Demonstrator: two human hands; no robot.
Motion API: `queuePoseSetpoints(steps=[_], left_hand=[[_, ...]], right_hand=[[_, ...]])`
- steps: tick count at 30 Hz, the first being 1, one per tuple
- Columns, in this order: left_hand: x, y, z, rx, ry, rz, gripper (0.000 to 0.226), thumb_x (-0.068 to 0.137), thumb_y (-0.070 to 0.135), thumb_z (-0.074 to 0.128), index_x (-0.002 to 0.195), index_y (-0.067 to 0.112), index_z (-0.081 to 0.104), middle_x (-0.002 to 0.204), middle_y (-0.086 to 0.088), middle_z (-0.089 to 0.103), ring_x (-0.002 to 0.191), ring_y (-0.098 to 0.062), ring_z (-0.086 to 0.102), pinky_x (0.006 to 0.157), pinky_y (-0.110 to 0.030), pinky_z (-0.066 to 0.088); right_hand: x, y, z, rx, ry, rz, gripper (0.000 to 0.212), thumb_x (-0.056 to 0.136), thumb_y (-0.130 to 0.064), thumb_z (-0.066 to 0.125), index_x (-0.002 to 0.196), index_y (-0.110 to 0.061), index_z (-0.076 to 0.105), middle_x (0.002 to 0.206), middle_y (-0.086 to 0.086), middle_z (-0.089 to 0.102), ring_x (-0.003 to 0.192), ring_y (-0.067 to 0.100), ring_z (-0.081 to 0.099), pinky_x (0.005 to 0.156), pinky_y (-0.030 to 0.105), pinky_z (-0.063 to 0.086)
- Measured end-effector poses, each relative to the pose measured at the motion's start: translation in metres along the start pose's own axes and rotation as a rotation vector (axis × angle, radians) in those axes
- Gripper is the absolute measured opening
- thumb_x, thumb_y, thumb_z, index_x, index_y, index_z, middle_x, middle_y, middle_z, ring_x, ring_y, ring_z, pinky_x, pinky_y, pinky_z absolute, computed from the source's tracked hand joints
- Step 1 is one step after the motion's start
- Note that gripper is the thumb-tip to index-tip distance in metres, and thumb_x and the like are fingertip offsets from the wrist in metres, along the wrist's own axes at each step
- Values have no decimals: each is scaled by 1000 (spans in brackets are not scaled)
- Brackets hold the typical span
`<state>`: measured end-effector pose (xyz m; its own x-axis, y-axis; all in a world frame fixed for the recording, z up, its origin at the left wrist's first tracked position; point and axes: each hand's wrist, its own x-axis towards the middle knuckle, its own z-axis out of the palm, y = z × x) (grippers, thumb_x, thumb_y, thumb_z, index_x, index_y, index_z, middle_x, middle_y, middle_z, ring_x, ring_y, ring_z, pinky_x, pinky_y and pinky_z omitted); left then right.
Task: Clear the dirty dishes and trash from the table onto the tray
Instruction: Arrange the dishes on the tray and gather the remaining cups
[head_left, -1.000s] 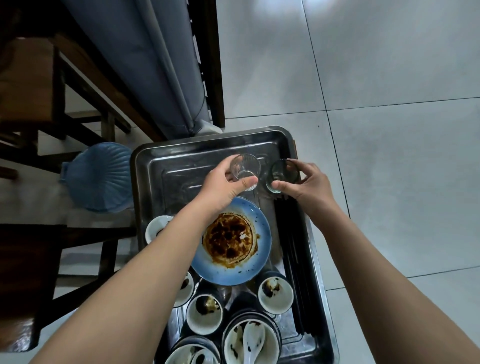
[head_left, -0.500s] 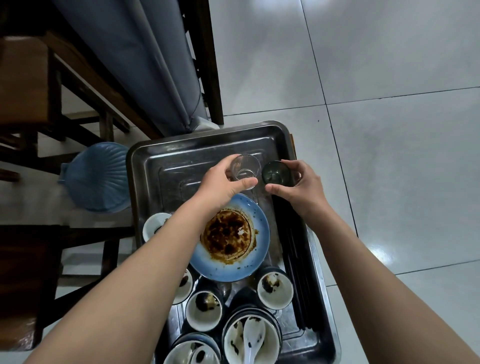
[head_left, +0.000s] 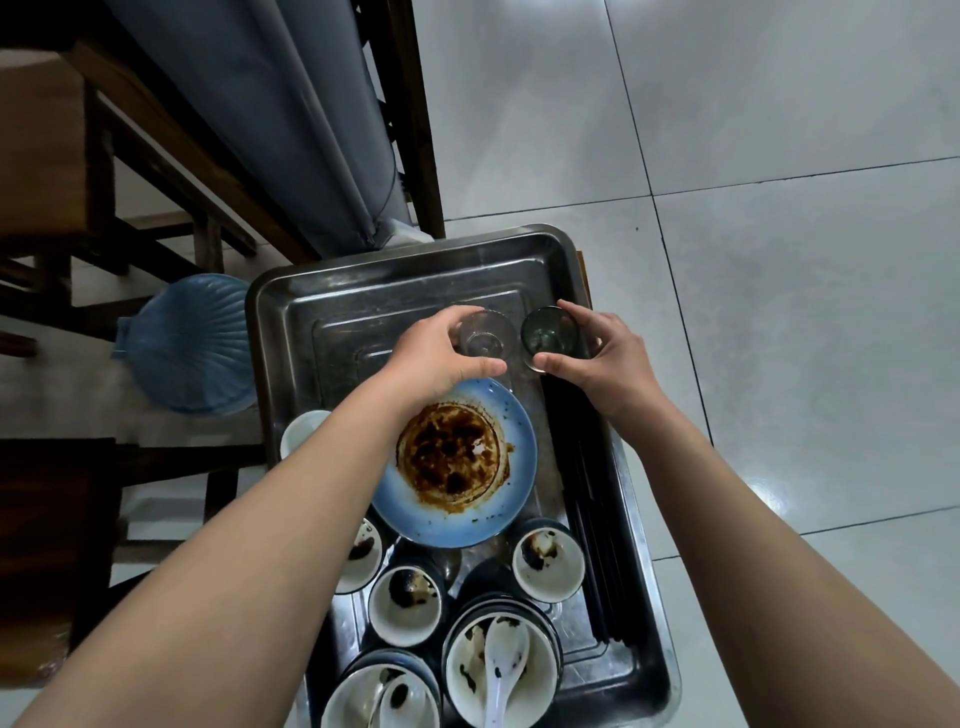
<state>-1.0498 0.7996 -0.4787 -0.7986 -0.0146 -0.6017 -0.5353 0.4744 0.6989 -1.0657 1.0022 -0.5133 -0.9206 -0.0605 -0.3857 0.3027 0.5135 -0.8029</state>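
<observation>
Fingers (head_left: 453, 315) of the left hand (head_left: 434, 356) curl round a clear glass (head_left: 484, 339) at the far end of the tray (head_left: 283, 317). The right hand (head_left: 605, 358) pinches a dark glass (head_left: 549, 332) just beside it. Whether either glass touches the tray floor cannot be told. Nearer lies a blue plate (head_left: 514, 499) smeared with brown sauce, partly under the left wrist. Black chopsticks (head_left: 592, 545) run along the right wall. Stained bowls (head_left: 546, 569) crowd the near end, one holding a white spoon (head_left: 503, 667).

No readable text, label, brand, number or sign shows anywhere
</observation>
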Motion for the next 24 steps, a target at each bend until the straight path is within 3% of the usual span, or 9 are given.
queuePoseSetpoints(steps=[3,8,16,24], left_hand=[[-2,0,0,18,-10,11,71,75,28,81,137,30,47,132,1,55,118,-15,51,96,-29,45],[-3,1,-1,76,-8,10,77,77,36,79,143,33,40,139,-1,51,126,-19,48,102,-34,43],[-10,1,3,29,-3,-15,94,80,34,76,153,30,17,156,0,30,143,-19,28,115,-40,29],[-26,2,-4,-3,88,-27,81,84,37,72,150,29,26,153,1,36,140,-19,33,108,-36,31]], right_hand=[[-2,1,1,22,-11,2,70,66,-35,86,129,-37,56,118,-6,55,122,28,45,104,47,42],[-4,1,2,22,-18,0,72,67,-35,85,132,-38,54,123,-5,54,125,27,43,105,47,41],[-8,-4,1,18,-9,22,77,65,-35,86,134,-30,53,123,-3,55,124,26,46,104,45,43],[-23,-21,-6,44,21,78,76,69,-40,83,136,-27,51,115,-12,56,123,26,47,102,47,45]])
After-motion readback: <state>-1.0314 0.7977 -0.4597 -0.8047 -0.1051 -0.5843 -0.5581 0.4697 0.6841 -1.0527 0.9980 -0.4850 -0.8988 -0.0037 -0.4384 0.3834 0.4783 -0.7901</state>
